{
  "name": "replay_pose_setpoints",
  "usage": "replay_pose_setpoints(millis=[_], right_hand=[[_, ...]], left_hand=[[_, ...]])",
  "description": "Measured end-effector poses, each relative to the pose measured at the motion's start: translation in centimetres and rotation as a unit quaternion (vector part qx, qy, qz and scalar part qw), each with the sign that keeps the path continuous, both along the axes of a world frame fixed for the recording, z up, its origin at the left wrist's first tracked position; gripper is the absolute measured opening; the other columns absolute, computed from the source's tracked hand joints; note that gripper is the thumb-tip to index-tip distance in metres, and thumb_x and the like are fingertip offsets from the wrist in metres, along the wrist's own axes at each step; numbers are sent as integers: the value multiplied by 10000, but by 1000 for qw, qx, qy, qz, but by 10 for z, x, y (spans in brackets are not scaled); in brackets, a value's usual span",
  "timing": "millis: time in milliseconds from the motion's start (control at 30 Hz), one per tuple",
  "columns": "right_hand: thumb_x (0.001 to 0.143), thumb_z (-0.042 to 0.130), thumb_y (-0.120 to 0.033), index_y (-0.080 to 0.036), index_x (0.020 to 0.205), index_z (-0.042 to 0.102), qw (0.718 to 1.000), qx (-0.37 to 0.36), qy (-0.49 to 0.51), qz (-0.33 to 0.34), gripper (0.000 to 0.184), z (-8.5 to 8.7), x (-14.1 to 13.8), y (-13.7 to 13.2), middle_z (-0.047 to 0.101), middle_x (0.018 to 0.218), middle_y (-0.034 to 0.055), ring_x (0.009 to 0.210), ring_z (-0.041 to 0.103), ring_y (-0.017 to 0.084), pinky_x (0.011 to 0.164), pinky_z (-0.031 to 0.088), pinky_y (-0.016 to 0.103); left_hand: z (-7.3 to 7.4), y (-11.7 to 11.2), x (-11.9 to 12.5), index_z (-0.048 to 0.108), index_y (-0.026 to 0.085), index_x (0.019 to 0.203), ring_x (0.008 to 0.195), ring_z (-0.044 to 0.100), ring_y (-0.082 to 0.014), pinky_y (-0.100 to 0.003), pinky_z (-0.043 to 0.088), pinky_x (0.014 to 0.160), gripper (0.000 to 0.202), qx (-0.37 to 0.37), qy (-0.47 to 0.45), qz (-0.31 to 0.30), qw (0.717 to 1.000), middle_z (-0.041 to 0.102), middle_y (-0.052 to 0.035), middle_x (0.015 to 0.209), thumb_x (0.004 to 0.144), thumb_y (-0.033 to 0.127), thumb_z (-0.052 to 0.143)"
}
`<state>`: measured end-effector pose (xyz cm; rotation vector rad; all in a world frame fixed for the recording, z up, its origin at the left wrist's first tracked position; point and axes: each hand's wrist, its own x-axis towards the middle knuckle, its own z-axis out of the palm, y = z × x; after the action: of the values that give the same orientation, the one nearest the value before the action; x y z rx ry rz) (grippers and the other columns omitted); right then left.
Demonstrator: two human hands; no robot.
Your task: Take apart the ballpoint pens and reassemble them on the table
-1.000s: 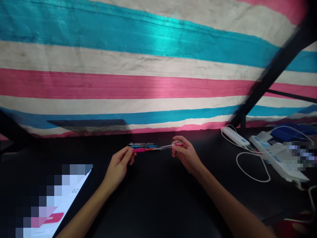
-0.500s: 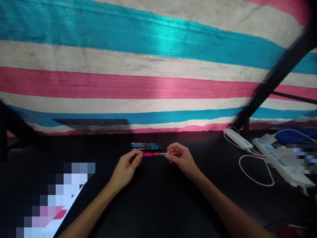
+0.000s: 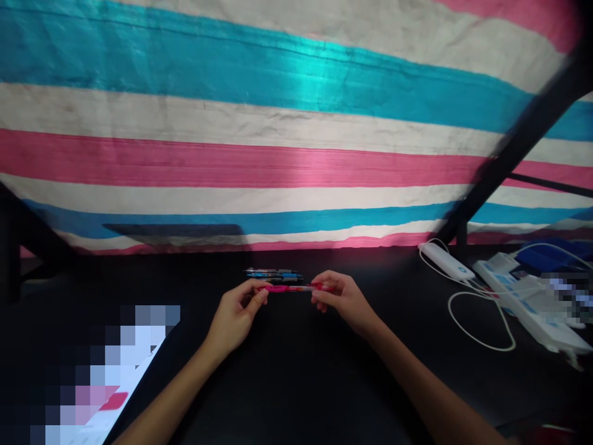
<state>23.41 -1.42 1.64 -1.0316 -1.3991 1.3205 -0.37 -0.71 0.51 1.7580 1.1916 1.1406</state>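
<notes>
Since pink pen (image 3: 279,288) lies crosswise, left hand (image 3: 237,312) pinching one end, right hand (image 3: 343,298) gripping other, neither's nearer tbh.

An open lane crosses the tabletop (image 3: 296,377) from the near edge until left hand (image 3: 238,314), right hand (image 3: 343,295) and pink pen (image 3: 280,288) bar it, other pens (image 3: 277,276) just beyond, a lit screen (image 3: 114,402) obstructing the left side, a power strip (image 3: 551,334) the right.

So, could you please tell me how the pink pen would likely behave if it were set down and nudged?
The pink pen looks fairly stiff, as it shows no sag between the left hand and the right hand. It is probably light, being so slim, and its long, narrow shape might let it roll.
</notes>
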Motion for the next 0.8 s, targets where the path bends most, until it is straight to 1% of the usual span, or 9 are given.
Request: replay_pose_setpoints(millis=[133,300,367,433,500,567,633,700,800], right_hand=[[867,455,-536,-129,651,629,998,-34,-59,-12,493,-2,-1,2,575,498,23,418,487,91,437,383,219],[714,719,-402,-180,932,637,998,15,-56,-3,322,0,0,0,613,676,-9,523,541,103,473,420,215],[774,653,-431,-151,743,645,996,11,-88,5,282,0,0,0,572,563,-9,479,508,95,474,407,221],[875,482,-492,-138,598,614,993,-1,-117,-2,468,-1,0,0,512,460,-3,423,461,86,450,376,225],[886,451,-499,-139,695,643,994,-1,-109,-13,451,-1,0,0,526,494,-5,427,463,87,439,367,221],[794,621,-449,-168,906,641,996,23,-84,-9,303,1,1,0,573,622,-16,495,507,93,463,393,214],[688,742,-381,-189,952,621,995,48,-82,6,348,2,2,-1,581,670,-27,536,525,98,490,407,213],[742,690,-409,-167,801,637,992,52,-115,12,254,3,4,-1,556,577,-26,493,499,95,479,387,218],[891,454,-482,-153,637,626,988,31,-151,1,449,3,3,-1,490,449,-19,417,446,93,442,350,225]], left_hand=[[0,-1,1,638,180,955,685,549,-143,-246,404,647,208,-2,-1,-5,1000,575,11,698,857,338,544],[0,-1,4,639,188,942,679,541,-142,-240,397,637,202,-4,2,-5,1000,570,14,700,859,343,539],[0,-1,4,638,185,946,685,545,-146,-243,398,641,207,-2,2,-7,1000,574,10,702,859,344,537],[-1,-1,3,637,181,958,692,550,-150,-248,400,650,215,-1,3,-10,1000,580,5,706,862,345,535],[-1,-1,2,635,179,961,692,549,-151,-251,401,652,218,-1,4,-10,1000,583,2,710,863,346,534],[-1,-1,2,633,178,952,684,544,-150,-253,402,646,215,-3,2,-6,1000,580,2,710,863,347,534],[-1,-2,2,631,177,942,673,540,-150,-254,404,638,211,-4,-1,0,1000,577,3,702,861,346,534],[0,-2,2,630,176,943,667,538,-149,-254,404,630,210,-2,-3,2,1000,576,3,698,860,343,535],[3,-3,3,632,173,949,665,537,-147,-248,400,620,209,2,-1,3,1000,579,2,697,859,338,539]])
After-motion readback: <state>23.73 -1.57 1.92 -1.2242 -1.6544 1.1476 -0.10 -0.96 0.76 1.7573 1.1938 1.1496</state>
